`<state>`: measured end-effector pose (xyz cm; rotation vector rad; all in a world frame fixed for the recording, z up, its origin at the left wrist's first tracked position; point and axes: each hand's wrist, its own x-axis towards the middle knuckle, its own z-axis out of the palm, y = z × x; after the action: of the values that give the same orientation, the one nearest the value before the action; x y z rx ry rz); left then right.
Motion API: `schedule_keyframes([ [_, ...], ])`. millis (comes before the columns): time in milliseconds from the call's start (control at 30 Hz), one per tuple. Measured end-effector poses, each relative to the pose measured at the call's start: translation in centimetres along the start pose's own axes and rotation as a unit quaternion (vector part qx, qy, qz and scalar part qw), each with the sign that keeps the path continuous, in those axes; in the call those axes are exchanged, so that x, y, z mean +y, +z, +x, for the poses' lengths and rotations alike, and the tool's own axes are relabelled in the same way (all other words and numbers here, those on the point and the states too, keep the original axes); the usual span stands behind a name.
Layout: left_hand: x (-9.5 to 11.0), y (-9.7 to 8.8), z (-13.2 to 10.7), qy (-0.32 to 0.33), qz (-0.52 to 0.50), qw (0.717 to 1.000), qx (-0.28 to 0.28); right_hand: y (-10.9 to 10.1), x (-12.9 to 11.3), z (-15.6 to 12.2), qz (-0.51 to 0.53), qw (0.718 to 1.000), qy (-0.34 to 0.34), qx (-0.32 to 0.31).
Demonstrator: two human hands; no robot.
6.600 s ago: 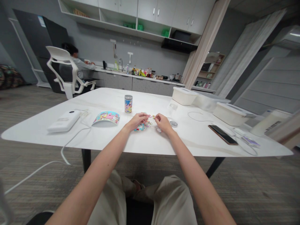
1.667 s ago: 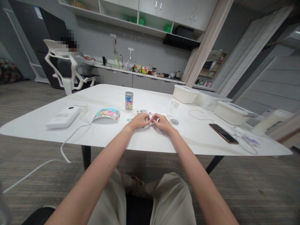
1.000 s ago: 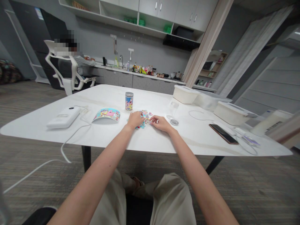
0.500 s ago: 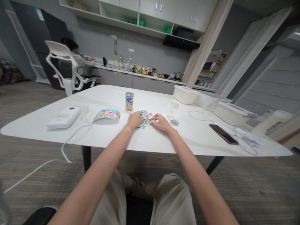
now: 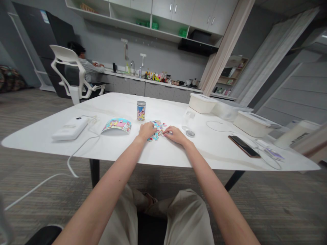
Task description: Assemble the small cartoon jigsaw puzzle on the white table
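Note:
Colourful jigsaw puzzle pieces [image 5: 159, 125] lie in a loose pile on the white table [image 5: 168, 154]. At the left edge of the pile is my left hand [image 5: 146, 130], its fingers curled in; what they hold, if anything, is hidden. From the right, my right hand [image 5: 175, 134] pinches a small puzzle piece between thumb and fingertips, low over the pile. Behind the pile stands a cartoon-printed can [image 5: 141, 111] with a silvery lid. A curved picture sheet [image 5: 117, 125] with cartoon figures rests to the left of my left hand.
Right of the pile are a clear jar [image 5: 188, 119] and a round lid [image 5: 190, 133]. A white device [image 5: 71, 128] with cables lies on the left. Storage boxes [image 5: 201, 103] and a phone [image 5: 244, 146] occupy the right side. A person [image 5: 88, 68] sits beyond the table.
My right hand's fingertips have shifted very slightly at the edge of the pile. My left hand stays nearly where it was, and the other things have not moved.

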<state>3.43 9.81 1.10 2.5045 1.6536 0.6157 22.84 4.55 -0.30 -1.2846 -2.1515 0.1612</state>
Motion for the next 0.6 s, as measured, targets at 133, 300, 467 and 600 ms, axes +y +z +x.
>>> schedule_keyframes([
  [133, 0.02, 0.01, -0.02, -0.015, 0.007, 1.000, -0.002, -0.09, -0.17, -0.04, 0.012, 1.000, -0.008, -0.003],
  [300, -0.12, 0.11, 0.06, -0.002, 0.001, 1.000, 0.003, -0.25, -0.46, -0.04, 0.026, 0.999, -0.013, -0.013],
  [467, -0.18, 0.17, 0.07, -0.002, -0.008, 1.000, 0.010, -0.17, -0.34, 0.00, 0.042, 0.999, -0.005, -0.008],
  [600, -0.13, 0.16, 0.11, -0.024, 0.001, 1.000, 0.006, -0.02, -0.22, 0.01, 0.050, 0.999, 0.012, -0.008],
])
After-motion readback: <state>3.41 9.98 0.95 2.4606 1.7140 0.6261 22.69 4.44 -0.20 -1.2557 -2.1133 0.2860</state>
